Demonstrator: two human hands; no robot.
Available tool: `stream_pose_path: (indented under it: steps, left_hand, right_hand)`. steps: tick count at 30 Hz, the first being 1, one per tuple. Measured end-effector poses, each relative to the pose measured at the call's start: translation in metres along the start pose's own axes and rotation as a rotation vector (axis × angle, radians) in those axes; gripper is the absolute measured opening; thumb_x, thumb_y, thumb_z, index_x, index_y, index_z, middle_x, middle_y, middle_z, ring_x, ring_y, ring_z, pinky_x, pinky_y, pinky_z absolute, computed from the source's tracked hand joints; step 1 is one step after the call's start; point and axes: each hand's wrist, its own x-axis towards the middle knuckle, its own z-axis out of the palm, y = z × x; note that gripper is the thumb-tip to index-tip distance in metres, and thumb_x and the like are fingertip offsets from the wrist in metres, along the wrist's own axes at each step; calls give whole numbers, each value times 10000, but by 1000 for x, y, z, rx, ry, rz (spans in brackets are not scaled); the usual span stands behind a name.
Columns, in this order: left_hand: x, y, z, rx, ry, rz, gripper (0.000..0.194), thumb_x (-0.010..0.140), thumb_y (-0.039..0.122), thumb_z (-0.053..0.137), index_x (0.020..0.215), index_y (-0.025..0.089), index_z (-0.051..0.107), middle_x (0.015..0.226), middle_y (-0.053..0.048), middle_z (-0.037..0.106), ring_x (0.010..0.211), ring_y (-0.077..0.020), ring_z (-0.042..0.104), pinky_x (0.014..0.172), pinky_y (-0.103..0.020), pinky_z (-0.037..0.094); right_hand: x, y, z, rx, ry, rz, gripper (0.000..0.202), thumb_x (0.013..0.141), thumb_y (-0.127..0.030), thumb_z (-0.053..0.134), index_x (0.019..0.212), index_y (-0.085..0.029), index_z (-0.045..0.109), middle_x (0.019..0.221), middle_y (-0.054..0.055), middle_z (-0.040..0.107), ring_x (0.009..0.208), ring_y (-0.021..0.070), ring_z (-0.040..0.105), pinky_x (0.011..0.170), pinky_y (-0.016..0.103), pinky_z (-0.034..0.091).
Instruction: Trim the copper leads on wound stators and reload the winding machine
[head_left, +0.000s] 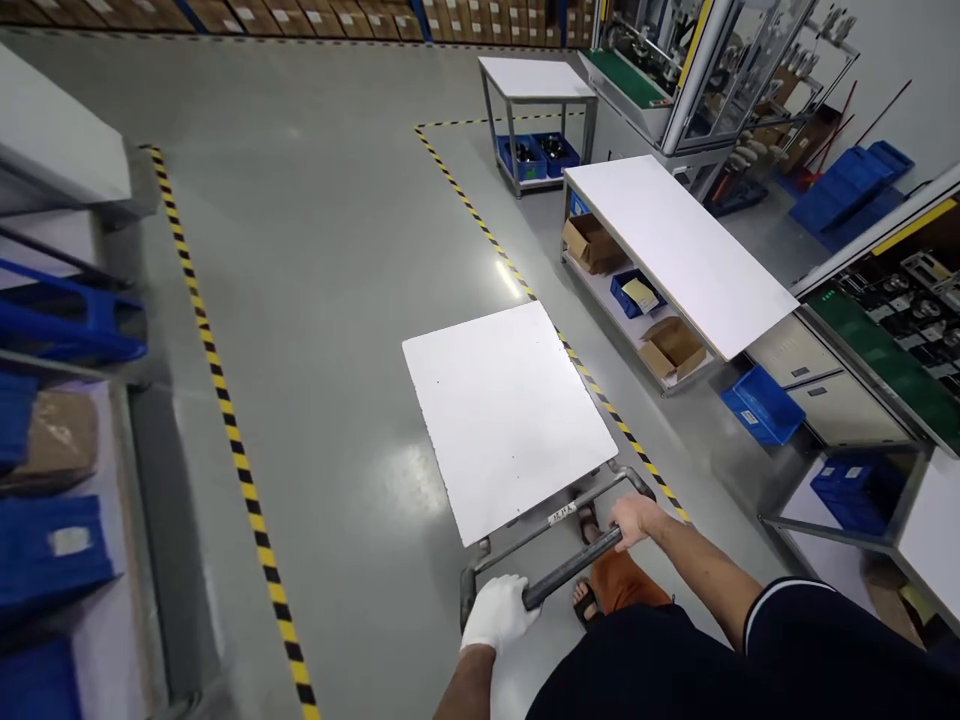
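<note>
A cart with a flat white top (510, 420) stands right in front of me, and its grey pipe handle (574, 568) reaches back toward my body. Around the left end of the handle's bar, my left hand (498, 612) is closed, in a white glove. My right hand (634, 520), bare, grips the same bar at its right end. Nothing lies on the cart's top except small dark specks. A small label (561, 513) is stuck on the cross pipe between the handle and the top. My sandalled feet show beneath the handle.
Yellow-black floor tape (225, 400) runs along the left, and a second tape line (480, 225) passes by the cart's right side. A long white table (675, 240) with boxes below stands at right, near machines. Shelves with blue bins (52, 550) line the left. Cartons (322, 18) fill the back.
</note>
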Motion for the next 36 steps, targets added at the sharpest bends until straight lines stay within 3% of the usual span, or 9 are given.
stream_pose_path:
  steps: [5,9,21,36]
  left_hand:
    - [71,-88,-139,-2,-21,-25,257,1067,421,792,1103,169,827,1206,-109,841,1214,-293,771,1195,-510,544]
    - [127,-164,-251,-17,-37,-37,277,1063,444,799,1130,177,830,1225,-103,843,1234,-294,769,1205,-516,544]
    - [298,-415,-557,-51,-57,5,347,1060,492,827,1180,167,811,1278,-107,816,1284,-301,744,1254,-566,526]
    - [531,-674,-984,35,-104,53,332,1071,485,820,1150,163,808,1252,-105,815,1279,-299,746,1227,-558,552]
  right_hand:
    - [73,13,-162,25,-12,-11,433,1096,-568,785,1272,-172,786,1272,83,803,1190,269,779,1102,512,660]
    - [134,17,-290,20,-18,-17,430,1099,-572,782,1245,-167,796,1239,70,812,1180,278,790,1085,497,672]
    - [328,19,-654,-59,30,-31,414,1115,-549,765,1294,-175,774,1259,87,800,1174,256,778,1117,523,650]
    - [560,77,-1106,-1,42,3,449,1106,-536,784,1375,-178,755,1360,107,782,1242,275,770,1133,541,656]
